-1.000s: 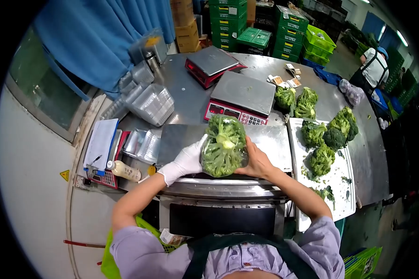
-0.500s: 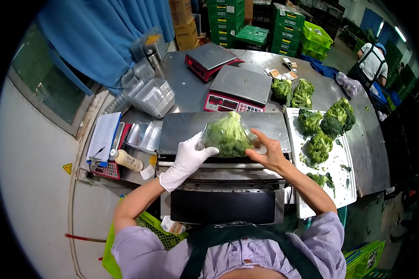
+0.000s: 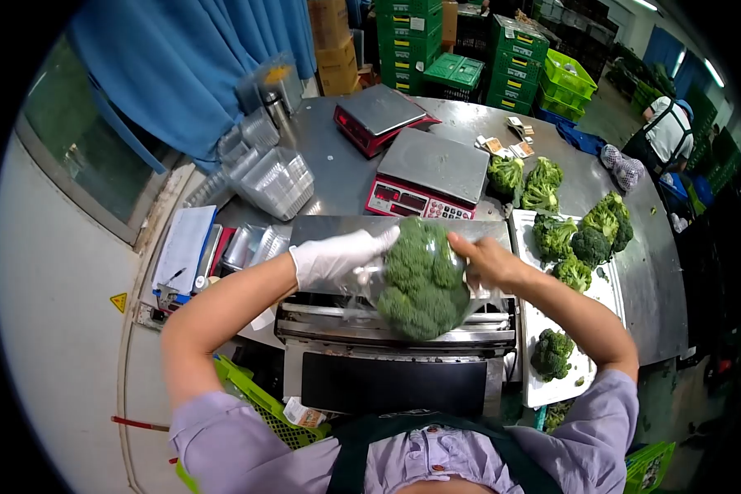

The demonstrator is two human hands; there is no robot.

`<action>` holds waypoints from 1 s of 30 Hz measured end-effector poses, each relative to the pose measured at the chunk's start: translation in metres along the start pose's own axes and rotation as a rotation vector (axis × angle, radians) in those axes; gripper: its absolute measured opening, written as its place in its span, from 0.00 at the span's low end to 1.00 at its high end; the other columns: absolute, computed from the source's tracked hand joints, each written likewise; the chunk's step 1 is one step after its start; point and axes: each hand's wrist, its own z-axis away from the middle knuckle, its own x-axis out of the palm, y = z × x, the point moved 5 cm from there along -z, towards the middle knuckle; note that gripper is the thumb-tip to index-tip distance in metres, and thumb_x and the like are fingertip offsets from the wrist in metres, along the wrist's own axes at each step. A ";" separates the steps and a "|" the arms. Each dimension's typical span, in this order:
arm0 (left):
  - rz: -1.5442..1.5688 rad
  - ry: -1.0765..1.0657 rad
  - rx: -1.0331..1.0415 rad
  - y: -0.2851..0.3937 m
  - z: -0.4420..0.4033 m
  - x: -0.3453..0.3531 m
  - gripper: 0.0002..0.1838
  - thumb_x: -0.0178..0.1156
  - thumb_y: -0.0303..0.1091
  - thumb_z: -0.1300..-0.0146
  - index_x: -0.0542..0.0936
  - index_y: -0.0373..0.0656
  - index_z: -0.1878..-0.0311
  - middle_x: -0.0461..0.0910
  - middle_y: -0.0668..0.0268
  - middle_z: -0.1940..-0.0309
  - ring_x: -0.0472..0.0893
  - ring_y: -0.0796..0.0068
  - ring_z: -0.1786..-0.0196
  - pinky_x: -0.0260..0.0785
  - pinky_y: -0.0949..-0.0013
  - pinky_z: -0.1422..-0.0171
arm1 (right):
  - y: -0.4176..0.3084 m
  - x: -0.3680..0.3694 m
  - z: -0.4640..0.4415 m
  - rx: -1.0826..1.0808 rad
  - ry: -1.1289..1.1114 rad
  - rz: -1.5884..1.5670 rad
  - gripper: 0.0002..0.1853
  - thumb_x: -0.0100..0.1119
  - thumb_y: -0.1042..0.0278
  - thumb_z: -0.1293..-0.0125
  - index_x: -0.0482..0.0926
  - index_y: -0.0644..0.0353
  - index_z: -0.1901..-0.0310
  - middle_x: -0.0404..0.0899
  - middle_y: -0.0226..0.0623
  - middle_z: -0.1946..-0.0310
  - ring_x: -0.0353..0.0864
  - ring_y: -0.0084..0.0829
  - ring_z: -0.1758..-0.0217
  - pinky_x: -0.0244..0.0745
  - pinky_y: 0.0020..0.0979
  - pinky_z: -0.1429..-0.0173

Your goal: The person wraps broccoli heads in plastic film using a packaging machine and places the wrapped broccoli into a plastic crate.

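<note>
A broccoli head (image 3: pixel 422 284) in clear plastic film is held up between my two hands, its green crown turned toward me. My left hand (image 3: pixel 346 257), in a white glove, grips its left side, with loose film hanging below the fingers. My bare right hand (image 3: pixel 492 263) is closed on the upper right side, thumb on top; some of its fingers are hidden behind the broccoli. Under it lies a film-wrapping machine with metal rollers (image 3: pixel 329 328) and a black front plate (image 3: pixel 395 384).
A white tray (image 3: pixel 589 325) with several broccoli heads stands at the right. Two red-and-grey scales (image 3: pixel 433 165) are behind the machine. Clear plastic trays (image 3: pixel 273 179) and a clipboard (image 3: pixel 183 247) lie left. Green crates (image 3: pixel 519 66) and a co-worker (image 3: pixel 667 136) are farther back.
The broccoli has been turned over, from pale stem side up to crown facing me, and held a little nearer. Both hands have shifted with it; my right fingers have closed on it.
</note>
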 end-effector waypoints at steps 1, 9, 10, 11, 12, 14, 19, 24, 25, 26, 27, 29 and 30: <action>0.026 -0.040 0.060 -0.005 -0.003 0.010 0.44 0.35 0.77 0.43 0.72 0.42 0.89 0.64 0.70 0.96 0.62 0.81 0.90 0.62 0.72 0.76 | 0.007 0.003 0.009 0.031 -0.040 0.033 0.42 0.38 0.32 0.34 0.80 0.75 0.64 0.74 0.42 0.87 0.72 0.28 0.84 0.69 0.33 0.75; 0.043 -0.296 -0.054 -0.019 0.068 0.061 0.44 0.36 0.71 0.37 0.78 0.32 0.74 0.64 0.69 0.92 0.64 0.77 0.88 0.58 0.73 0.83 | 0.005 0.031 0.109 0.165 -0.306 0.094 0.43 0.31 0.32 0.32 0.78 0.72 0.74 0.75 0.40 0.86 0.78 0.29 0.79 0.74 0.32 0.65; 0.057 -0.323 -0.028 -0.025 0.075 0.071 0.44 0.34 0.72 0.38 0.75 0.34 0.78 0.63 0.69 0.92 0.64 0.77 0.87 0.61 0.71 0.81 | 0.010 0.040 0.118 0.207 -0.344 0.065 0.43 0.31 0.32 0.33 0.77 0.71 0.77 0.75 0.40 0.86 0.78 0.29 0.79 0.74 0.32 0.66; 0.051 -0.352 -0.081 -0.038 0.080 0.081 0.44 0.34 0.73 0.38 0.74 0.35 0.80 0.63 0.70 0.92 0.64 0.78 0.87 0.61 0.71 0.79 | 0.018 0.049 0.121 0.217 -0.405 0.093 0.44 0.31 0.31 0.33 0.77 0.72 0.77 0.75 0.40 0.87 0.77 0.29 0.80 0.74 0.33 0.66; 0.043 -0.381 -0.132 -0.054 0.082 0.091 0.43 0.34 0.73 0.39 0.72 0.37 0.82 0.62 0.70 0.92 0.63 0.78 0.87 0.62 0.71 0.78 | 0.026 0.059 0.124 0.300 -0.428 0.072 0.43 0.32 0.31 0.34 0.78 0.73 0.72 0.74 0.40 0.87 0.75 0.28 0.81 0.74 0.33 0.67; 0.108 -0.400 -0.243 -0.093 0.072 0.111 0.46 0.32 0.77 0.42 0.76 0.38 0.81 0.62 0.70 0.93 0.61 0.81 0.88 0.56 0.72 0.79 | 0.044 0.079 0.115 0.389 -0.478 -0.040 0.42 0.32 0.31 0.34 0.77 0.72 0.69 0.73 0.39 0.86 0.74 0.27 0.82 0.73 0.32 0.67; 0.422 -0.487 -0.477 -0.159 0.058 0.162 0.43 0.34 0.74 0.40 0.75 0.37 0.72 0.59 0.74 0.92 0.54 0.86 0.89 0.47 0.75 0.85 | 0.103 0.131 0.093 0.521 -0.583 -0.111 0.48 0.34 0.30 0.35 0.56 0.78 0.37 0.69 0.61 0.47 0.71 0.31 0.62 0.71 0.41 0.50; 0.457 -0.323 -0.370 -0.196 0.039 0.190 0.45 0.35 0.74 0.40 0.77 0.35 0.79 0.58 0.71 0.94 0.54 0.80 0.91 0.51 0.73 0.83 | 0.152 0.159 0.091 0.466 -0.360 -0.068 0.50 0.35 0.26 0.38 0.63 0.77 0.39 0.71 0.62 0.48 0.75 0.36 0.57 0.68 0.44 0.43; 0.442 -0.260 -0.371 -0.201 0.034 0.194 0.45 0.36 0.74 0.40 0.77 0.34 0.79 0.61 0.71 0.94 0.57 0.79 0.90 0.53 0.73 0.83 | 0.157 0.159 0.094 0.531 -0.395 -0.023 0.53 0.35 0.24 0.40 0.63 0.80 0.41 0.74 0.60 0.54 0.77 0.35 0.61 0.71 0.44 0.47; 0.410 -0.273 -0.345 -0.192 0.042 0.191 0.44 0.38 0.74 0.40 0.76 0.34 0.79 0.65 0.69 0.92 0.61 0.80 0.89 0.55 0.73 0.82 | 0.160 0.157 0.098 0.596 -0.434 0.022 0.56 0.34 0.21 0.42 0.63 0.83 0.42 0.76 0.58 0.60 0.79 0.34 0.65 0.74 0.43 0.50; 0.425 -0.237 -0.306 -0.189 0.047 0.193 0.43 0.40 0.72 0.40 0.77 0.34 0.78 0.66 0.69 0.91 0.63 0.80 0.88 0.56 0.74 0.82 | 0.169 0.163 0.095 0.480 -0.410 0.119 0.60 0.33 0.18 0.46 0.63 0.87 0.45 0.78 0.52 0.70 0.80 0.33 0.70 0.76 0.40 0.55; 0.447 -0.202 -0.276 -0.185 0.057 0.194 0.42 0.41 0.71 0.39 0.77 0.33 0.78 0.68 0.68 0.89 0.65 0.80 0.87 0.56 0.75 0.81 | 0.169 0.161 0.108 0.505 -0.332 0.043 0.56 0.34 0.21 0.42 0.66 0.84 0.46 0.77 0.51 0.70 0.79 0.29 0.70 0.75 0.34 0.59; 0.468 -0.223 -0.277 -0.181 0.061 0.190 0.41 0.44 0.69 0.38 0.78 0.33 0.76 0.70 0.67 0.88 0.66 0.80 0.86 0.56 0.75 0.81 | 0.161 0.159 0.113 0.512 -0.300 -0.030 0.54 0.35 0.22 0.41 0.68 0.81 0.47 0.77 0.48 0.71 0.79 0.28 0.71 0.75 0.33 0.61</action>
